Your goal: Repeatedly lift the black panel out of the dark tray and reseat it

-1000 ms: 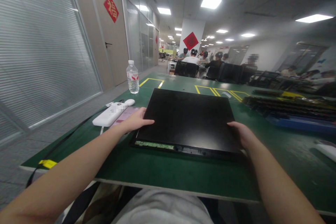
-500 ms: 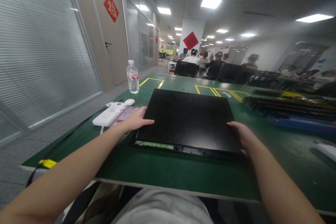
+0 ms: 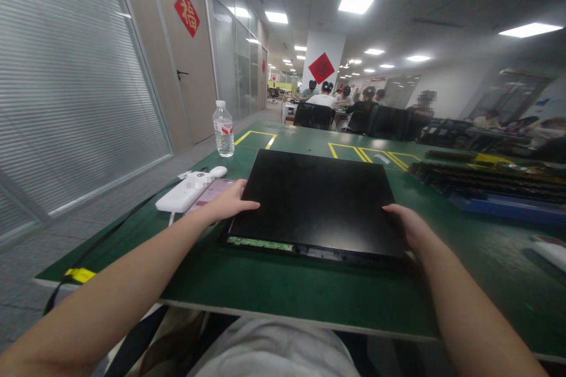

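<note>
A black flat display panel (image 3: 318, 200) lies before me, its screen face up. Along its near edge a green circuit board strip (image 3: 260, 244) shows at the left. My left hand (image 3: 232, 200) grips the panel's left edge, thumb over the top face and the other fingers mostly hidden at the side. On the opposite edge, my right hand (image 3: 409, 227) holds the panel the same way, its thumb tip on the surface and its fingers out of sight. Whether the panel's underside touches the table everywhere, I cannot tell.
The green table (image 3: 274, 288) has yellow tape outlines at its far side. Left of the panel are a water bottle (image 3: 224, 129), a white device (image 3: 179, 193) and a pinkish phone-like item (image 3: 212, 191). Stacked dark panels (image 3: 481, 179) lie right, by a blue tray (image 3: 508, 207). People sit beyond.
</note>
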`<state>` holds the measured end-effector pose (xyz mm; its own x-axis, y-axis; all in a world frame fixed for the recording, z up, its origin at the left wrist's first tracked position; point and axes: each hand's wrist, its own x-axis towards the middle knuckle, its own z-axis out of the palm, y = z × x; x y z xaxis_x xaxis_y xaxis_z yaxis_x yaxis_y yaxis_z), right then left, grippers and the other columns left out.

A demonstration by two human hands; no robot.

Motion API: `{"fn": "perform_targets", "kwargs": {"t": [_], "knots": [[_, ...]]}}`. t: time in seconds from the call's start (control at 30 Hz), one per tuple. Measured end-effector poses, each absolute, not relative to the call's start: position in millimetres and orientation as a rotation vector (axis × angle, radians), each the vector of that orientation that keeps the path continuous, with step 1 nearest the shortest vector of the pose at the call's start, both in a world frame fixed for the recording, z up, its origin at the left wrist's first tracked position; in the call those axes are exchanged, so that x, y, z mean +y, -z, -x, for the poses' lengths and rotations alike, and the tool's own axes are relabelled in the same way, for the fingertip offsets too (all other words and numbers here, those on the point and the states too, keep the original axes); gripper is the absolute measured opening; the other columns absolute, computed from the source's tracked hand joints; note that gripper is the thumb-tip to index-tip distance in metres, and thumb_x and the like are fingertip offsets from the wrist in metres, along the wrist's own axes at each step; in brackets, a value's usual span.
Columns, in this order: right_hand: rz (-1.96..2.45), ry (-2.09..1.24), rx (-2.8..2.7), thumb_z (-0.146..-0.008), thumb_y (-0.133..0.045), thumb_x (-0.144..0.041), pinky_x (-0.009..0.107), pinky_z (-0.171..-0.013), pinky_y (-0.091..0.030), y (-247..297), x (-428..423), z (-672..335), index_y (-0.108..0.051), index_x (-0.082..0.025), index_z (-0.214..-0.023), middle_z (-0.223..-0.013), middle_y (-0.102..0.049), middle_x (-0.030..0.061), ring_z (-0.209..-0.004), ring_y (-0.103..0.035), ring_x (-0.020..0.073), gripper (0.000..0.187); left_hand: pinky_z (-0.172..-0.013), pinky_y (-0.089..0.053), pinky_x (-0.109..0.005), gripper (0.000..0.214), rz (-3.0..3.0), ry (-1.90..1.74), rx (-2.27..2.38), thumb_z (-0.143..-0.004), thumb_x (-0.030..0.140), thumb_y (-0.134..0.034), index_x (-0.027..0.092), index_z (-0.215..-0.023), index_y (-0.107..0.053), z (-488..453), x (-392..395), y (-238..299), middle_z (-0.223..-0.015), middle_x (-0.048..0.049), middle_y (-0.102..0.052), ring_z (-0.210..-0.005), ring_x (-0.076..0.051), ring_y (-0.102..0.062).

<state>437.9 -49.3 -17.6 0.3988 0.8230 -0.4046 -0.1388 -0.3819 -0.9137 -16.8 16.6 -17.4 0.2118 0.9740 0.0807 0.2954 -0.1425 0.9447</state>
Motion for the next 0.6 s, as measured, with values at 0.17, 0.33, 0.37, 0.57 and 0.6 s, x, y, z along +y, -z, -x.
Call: {"fn": "perform_targets", "kwargs": {"t": [0.17,0.33,0.37,0.57,0.6], "knots": [[1.618,-1.205,-0.584,-0.069,-0.067,-0.027,0.038,-0.055,-0.053,16.6,-50.1,-435.8,-0.065,-0.02,-0.083,-0.067,-0.071,0.0076,-0.06,-0.066,0.0257,0.016,-0.095,-0.05,-0.047,0.064,-1.623,-0.963,1.24,-0.052,0.034,-0.087,0.019,-0.106,-0.058,16.7,16.2,15.4,-0.114,-0.0113,-0.072,-0.114,-0.038,-0.064],[1.622,-1.191,-0.594,-0.069,-0.067,-0.027,0.037,-0.055,-0.053,15.6,-50.9,-435.0,-0.065,-0.02,-0.082,-0.067,-0.071,0.0082,-0.062,-0.067,0.0262,0.015,-0.096,-0.05,-0.049,0.065,-1.627,-0.978,1.239,-0.05,0.033,-0.088,0.02,-0.106,-0.059,17.5,17.4,16.6,-0.113,-0.0114,-0.073,-0.114,-0.038,-0.064],[1.627,-1.181,-0.603,-0.069,-0.067,-0.027,0.037,-0.055,-0.053,15.6,-51.0,-435.1,-0.066,-0.02,-0.083,-0.067,-0.07,0.0081,-0.062,-0.067,0.0264,0.016,-0.096,-0.049,-0.049,0.065,-1.625,-0.975,1.239,-0.05,0.033,-0.088,0.02,-0.107,-0.059,17.6,17.4,16.7,-0.113,-0.0114,-0.072,-0.114,-0.038,-0.064],[1.623,-1.182,-0.62,-0.069,-0.067,-0.027,0.038,-0.056,-0.053,16.7,-50.4,-436.5,-0.066,-0.021,-0.086,-0.066,-0.07,0.007,-0.062,-0.066,0.0261,0.018,-0.097,-0.049,-0.048,0.065,-1.634,-0.966,1.243,-0.05,0.035,-0.088,0.02,-0.107,-0.059,18.0,16.4,15.7,-0.115,-0.0115,-0.072,-0.116,-0.038,-0.063],[1.624,-1.185,-0.622,-0.069,-0.067,-0.027,0.037,-0.056,-0.053,16.8,-50.3,-436.8,-0.066,-0.021,-0.085,-0.066,-0.07,0.0069,-0.061,-0.066,0.0257,0.017,-0.097,-0.049,-0.048,0.065,-1.642,-0.964,1.244,-0.051,0.035,-0.088,0.02,-0.107,-0.059,18.1,16.4,15.6,-0.116,-0.0119,-0.072,-0.116,-0.038,-0.063]]}}
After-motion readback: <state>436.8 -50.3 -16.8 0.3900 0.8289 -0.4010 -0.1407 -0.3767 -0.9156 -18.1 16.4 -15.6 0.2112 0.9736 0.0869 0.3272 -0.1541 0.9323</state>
